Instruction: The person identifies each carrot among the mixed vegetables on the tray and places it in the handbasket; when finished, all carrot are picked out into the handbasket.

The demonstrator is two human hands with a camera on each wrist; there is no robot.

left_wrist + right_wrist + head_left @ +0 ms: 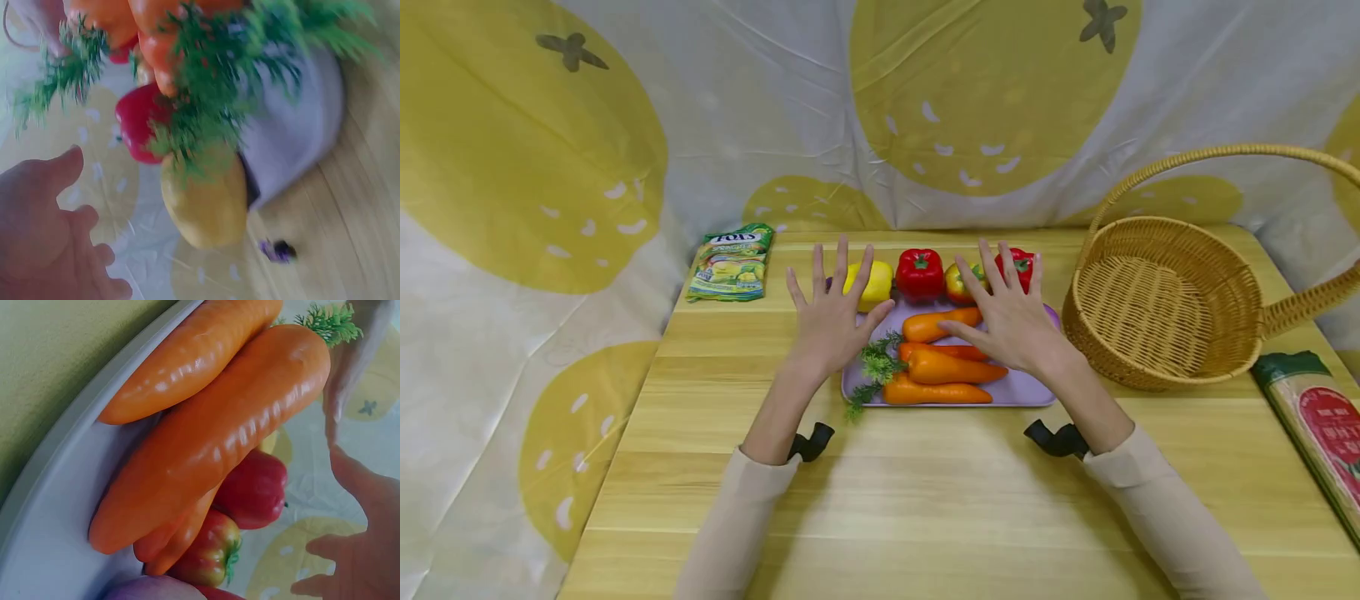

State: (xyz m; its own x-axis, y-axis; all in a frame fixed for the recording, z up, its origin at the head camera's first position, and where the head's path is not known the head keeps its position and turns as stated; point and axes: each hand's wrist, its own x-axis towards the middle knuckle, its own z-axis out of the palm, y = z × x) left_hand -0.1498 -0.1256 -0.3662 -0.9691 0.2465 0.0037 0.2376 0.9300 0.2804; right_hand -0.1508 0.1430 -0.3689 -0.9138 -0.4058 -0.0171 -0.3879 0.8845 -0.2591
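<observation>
Both hands hover with spread fingers over a purple tray (1030, 390). My left hand (831, 329) is nearest the yellow pepper (877, 287) and the green carrot tops (880, 364); it holds nothing. My right hand (1017, 325), also holding nothing, partly covers a red-and-yellow pepper (957, 285) and a red pepper (1019, 265). Another red pepper (920, 273) shows between the hands. Several orange carrots (951, 367) lie on the tray, and the right wrist view shows one large carrot (212, 437) up close. A purple vegetable (153, 590) is partly visible at that view's bottom edge.
To the right stands a wicker basket (1078, 333) with a tall handle. A long package with a red label (1326, 433) lies at the right edge. At the back left is a green FOX'S packet (730, 265). A patterned cloth (760, 100) hangs behind the wooden table (925, 500).
</observation>
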